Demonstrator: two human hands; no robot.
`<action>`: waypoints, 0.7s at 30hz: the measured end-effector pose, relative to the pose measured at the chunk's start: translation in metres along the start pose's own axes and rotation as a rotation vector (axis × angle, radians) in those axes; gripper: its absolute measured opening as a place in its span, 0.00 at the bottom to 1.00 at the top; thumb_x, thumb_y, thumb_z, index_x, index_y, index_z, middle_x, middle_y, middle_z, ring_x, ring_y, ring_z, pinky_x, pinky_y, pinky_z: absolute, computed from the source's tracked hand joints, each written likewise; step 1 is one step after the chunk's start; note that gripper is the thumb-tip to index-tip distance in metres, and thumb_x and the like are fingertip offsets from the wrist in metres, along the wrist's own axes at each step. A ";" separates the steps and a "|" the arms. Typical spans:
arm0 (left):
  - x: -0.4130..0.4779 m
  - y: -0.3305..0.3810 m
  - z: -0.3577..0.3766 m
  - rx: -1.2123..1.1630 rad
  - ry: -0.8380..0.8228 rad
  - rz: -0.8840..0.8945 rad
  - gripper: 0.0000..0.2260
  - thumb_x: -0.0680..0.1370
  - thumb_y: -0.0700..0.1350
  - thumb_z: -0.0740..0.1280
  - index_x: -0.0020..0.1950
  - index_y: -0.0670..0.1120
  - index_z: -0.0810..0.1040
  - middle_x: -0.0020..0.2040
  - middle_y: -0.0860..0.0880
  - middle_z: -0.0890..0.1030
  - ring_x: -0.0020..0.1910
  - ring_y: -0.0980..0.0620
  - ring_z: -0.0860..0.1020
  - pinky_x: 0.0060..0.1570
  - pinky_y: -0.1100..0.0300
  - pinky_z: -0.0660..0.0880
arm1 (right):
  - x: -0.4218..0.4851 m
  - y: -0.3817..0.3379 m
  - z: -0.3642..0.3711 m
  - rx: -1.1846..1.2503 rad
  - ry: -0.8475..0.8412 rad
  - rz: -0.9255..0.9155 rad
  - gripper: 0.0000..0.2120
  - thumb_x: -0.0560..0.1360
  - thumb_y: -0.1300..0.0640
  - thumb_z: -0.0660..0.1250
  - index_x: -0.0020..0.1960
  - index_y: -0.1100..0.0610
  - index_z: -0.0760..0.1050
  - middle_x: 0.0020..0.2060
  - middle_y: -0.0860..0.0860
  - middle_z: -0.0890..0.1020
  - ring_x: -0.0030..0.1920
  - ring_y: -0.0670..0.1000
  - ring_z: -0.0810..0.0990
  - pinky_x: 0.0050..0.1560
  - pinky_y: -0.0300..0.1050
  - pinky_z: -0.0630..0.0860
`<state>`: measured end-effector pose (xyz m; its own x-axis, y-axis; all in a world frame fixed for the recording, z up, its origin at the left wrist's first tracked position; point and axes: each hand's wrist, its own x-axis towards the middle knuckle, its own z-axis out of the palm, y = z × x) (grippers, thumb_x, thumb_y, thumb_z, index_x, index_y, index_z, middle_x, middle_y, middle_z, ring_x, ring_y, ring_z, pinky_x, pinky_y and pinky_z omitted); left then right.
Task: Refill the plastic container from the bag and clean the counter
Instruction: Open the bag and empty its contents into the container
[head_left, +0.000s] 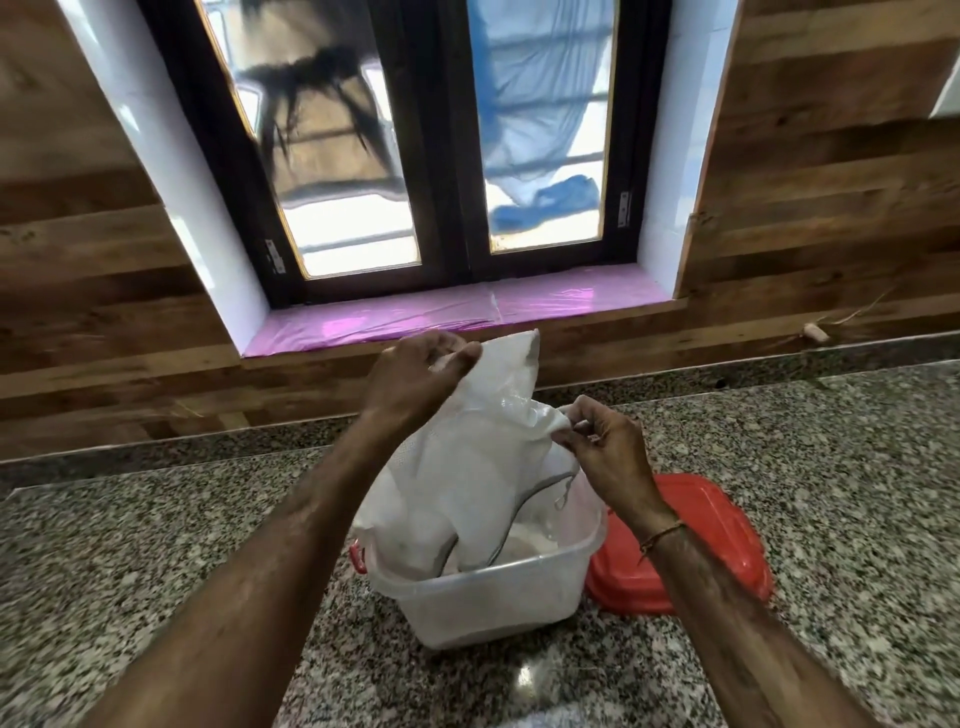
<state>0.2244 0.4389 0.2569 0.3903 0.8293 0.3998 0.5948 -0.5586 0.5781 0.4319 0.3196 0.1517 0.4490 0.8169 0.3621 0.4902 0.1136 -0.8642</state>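
A clear plastic container (483, 597) stands on the granite counter (156, 545), with white powder showing inside it. A white plastic bag (467, 467) hangs upside down, its lower end inside the container. My left hand (415, 379) pinches the bag's upper corner above the container. My right hand (608, 452) grips the bag's right edge a little lower. The container's red lid (727, 545) lies flat on the counter just to the right, partly hidden by my right forearm.
A wood-panelled wall with a dark-framed window (441, 156) rises behind the counter. The window sill (467, 312) is covered in pink film. A small pale object (815, 332) sits on the ledge at the far right.
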 end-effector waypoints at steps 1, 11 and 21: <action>0.006 0.012 0.003 0.013 -0.014 0.029 0.19 0.77 0.66 0.67 0.55 0.53 0.84 0.49 0.56 0.84 0.49 0.55 0.81 0.50 0.56 0.78 | 0.000 -0.002 0.000 -0.007 -0.007 -0.015 0.09 0.72 0.59 0.76 0.38 0.55 0.76 0.38 0.49 0.85 0.37 0.44 0.80 0.41 0.48 0.79; 0.016 0.026 0.029 -0.081 0.126 -0.038 0.13 0.76 0.56 0.73 0.37 0.50 0.79 0.34 0.56 0.79 0.39 0.51 0.79 0.46 0.52 0.77 | -0.018 0.010 -0.002 -0.046 0.232 0.148 0.17 0.69 0.55 0.78 0.31 0.49 0.70 0.26 0.44 0.77 0.30 0.44 0.72 0.37 0.50 0.74; -0.003 0.027 0.023 -0.084 0.229 0.003 0.15 0.76 0.56 0.73 0.37 0.48 0.76 0.30 0.55 0.74 0.35 0.52 0.74 0.35 0.60 0.66 | -0.026 0.009 0.004 -0.074 -0.072 0.133 0.11 0.71 0.48 0.77 0.46 0.51 0.78 0.40 0.45 0.84 0.42 0.49 0.83 0.43 0.50 0.80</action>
<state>0.2552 0.4215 0.2544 0.2167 0.8088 0.5467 0.5297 -0.5678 0.6300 0.4216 0.3019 0.1328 0.4602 0.8606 0.2182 0.4847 -0.0376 -0.8739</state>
